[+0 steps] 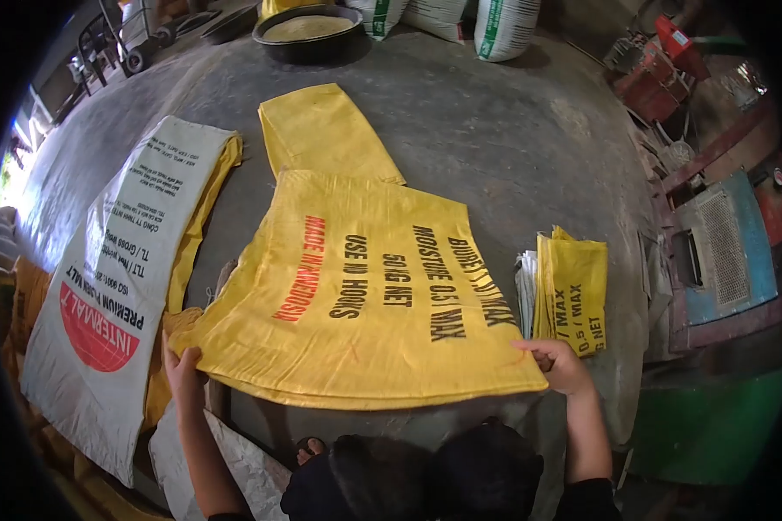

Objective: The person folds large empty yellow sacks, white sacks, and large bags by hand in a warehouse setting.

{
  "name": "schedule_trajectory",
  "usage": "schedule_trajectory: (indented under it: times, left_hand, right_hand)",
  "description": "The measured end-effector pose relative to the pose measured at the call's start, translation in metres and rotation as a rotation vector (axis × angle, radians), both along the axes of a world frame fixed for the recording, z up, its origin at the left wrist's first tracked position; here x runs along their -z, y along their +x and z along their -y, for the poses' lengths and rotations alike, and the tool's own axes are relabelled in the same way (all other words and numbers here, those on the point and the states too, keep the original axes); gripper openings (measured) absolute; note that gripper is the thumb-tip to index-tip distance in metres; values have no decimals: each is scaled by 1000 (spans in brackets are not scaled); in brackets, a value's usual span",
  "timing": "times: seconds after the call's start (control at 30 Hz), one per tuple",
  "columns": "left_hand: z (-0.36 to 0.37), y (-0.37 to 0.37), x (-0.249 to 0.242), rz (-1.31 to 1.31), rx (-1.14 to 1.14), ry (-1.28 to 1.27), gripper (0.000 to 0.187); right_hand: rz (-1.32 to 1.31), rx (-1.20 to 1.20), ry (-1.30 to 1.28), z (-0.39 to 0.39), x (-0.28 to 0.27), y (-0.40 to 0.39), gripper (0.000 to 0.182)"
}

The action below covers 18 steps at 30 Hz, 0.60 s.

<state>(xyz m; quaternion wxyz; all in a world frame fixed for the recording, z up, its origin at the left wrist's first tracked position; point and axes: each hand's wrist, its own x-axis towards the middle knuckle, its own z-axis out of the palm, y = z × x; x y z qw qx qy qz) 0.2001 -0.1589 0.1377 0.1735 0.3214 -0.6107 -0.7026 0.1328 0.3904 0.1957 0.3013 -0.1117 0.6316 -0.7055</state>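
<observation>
A large yellow sack with black and red print is stretched out in front of me, its near edge held at both corners. My left hand is closed on the near left corner. At the near right corner, my right hand pinches the edge between thumb and fingers. The sack's far part lies over another yellow sack on the floor. To the left lies a white printed sack with yellow material beneath it. Folded yellow sacks rest just beyond my right hand.
A black basin of pale grain and full white sacks stand at the back on the grey floor. Red and blue machinery is on the right. A hand cart stands at the back left.
</observation>
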Motion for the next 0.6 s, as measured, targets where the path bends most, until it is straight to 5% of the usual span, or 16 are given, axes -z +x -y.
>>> schedule_trajectory:
  times: [0.07,0.1,0.27,0.33,0.47,0.6]
  left_hand:
    - [8,7,-2,-24,-46,30,74]
    - [11,13,-10,20,10,-3,74]
    - [-5,7,-41,-38,-80,39,68]
    - [-12,-4,-54,-14,-60,71,57]
    - [7,-43,-36,38,87,39,43]
    - [-8,-128,-40,66,231,-94,31]
  right_hand:
    - [-189,-6,618,-2,-6,6,35]
    - [-281,37,648,5,-16,10,16]
    - [-113,23,558,8,-47,19,14]
    - [-429,139,577,15,-48,13,11]
    - [-631,329,629,6,-10,-26,13]
    - [-353,551,640,-7,30,-84,21]
